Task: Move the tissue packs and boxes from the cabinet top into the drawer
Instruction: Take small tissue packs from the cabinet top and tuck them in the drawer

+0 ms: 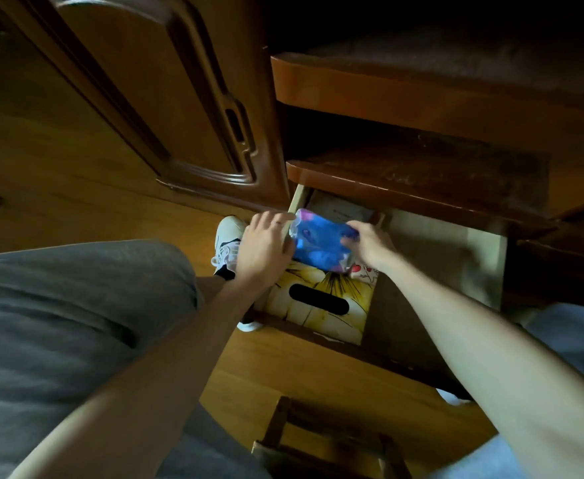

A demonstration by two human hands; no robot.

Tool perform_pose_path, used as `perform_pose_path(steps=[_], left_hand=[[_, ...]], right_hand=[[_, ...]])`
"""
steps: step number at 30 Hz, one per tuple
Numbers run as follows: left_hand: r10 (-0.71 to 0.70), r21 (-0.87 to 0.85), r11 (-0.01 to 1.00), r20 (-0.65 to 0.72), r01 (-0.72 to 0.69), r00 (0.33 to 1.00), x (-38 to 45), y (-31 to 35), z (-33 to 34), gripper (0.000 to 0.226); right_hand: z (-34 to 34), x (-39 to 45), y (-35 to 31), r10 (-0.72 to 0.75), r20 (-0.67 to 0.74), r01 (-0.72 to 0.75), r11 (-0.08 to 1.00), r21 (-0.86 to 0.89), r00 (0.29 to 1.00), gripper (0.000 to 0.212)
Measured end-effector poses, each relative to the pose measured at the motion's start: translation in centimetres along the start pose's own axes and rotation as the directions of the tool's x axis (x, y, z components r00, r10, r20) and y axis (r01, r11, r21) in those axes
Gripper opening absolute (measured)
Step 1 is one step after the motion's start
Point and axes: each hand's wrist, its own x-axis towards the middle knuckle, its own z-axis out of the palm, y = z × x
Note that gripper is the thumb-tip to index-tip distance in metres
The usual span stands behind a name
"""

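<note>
Head view, dim light. No brand or legible writing can be made out on any item; printing on the packs is too blurred to read.

A blue pack [321,245] with purple-pink patches is held over the open drawer [449,250]. It is gripped from both ends. The left hand [266,248] is pressed flat against the pack's left end, fingers spread and only partly curled; a ring [275,223] is seen on one finger. The right hand [370,245] is closed over the pack's right end, fingers wrapped onto the top face, thumb side hidden.

Directly below both hands, inside the drawer, a yellow box [321,305] lies flat with its dark oval slot [318,303] facing up. The pack overlaps the box's far edge; whether the two touch cannot be told. Just under the right wrist, a white item with red print [366,273] shows at the box's far right corner. Beyond the fingertips, a pale sheet or card [345,209] lies at the back of the drawer; its marks are unreadable. The part of the drawer right of the right hand appears bare.

Above the hands, two wooden shelves [421,174] of the cabinet are seen. Left of the left hand, a white shoe [228,243] rests on the wood floor [76,160]. A grey trouser leg [76,323] lies under the left forearm. A wooden stool [318,440] stands nearer than the wrists.
</note>
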Motion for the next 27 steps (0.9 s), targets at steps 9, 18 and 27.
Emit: perform_pose_path(steps=[9, 18, 27], left_hand=[[0.1, 0.549, 0.63, 0.643, -0.548, 0.759, 4.8, 0.4, 4.0, 0.072], [0.015, 0.585, 0.456, 0.749, -0.671, 0.663, 7.0, 3.1, 5.2, 0.07], [0.136, 0.308, 0.757, 0.788, -0.576, 0.6, 7.8, 4.8, 5.9, 0.11]], right_hand=[[1.2, 2.2, 1.0, -0.045, 0.147, 0.108, 0.882, -0.459, 0.988, 0.055], [-0.6, -2.2, 4.4, 0.144, -0.079, -0.136, 0.985, 0.109, 0.986, 0.07], [1.6, -3.5, 4.7, 0.4, 0.107, -0.394, 0.756, 0.522, 0.91, 0.03]])
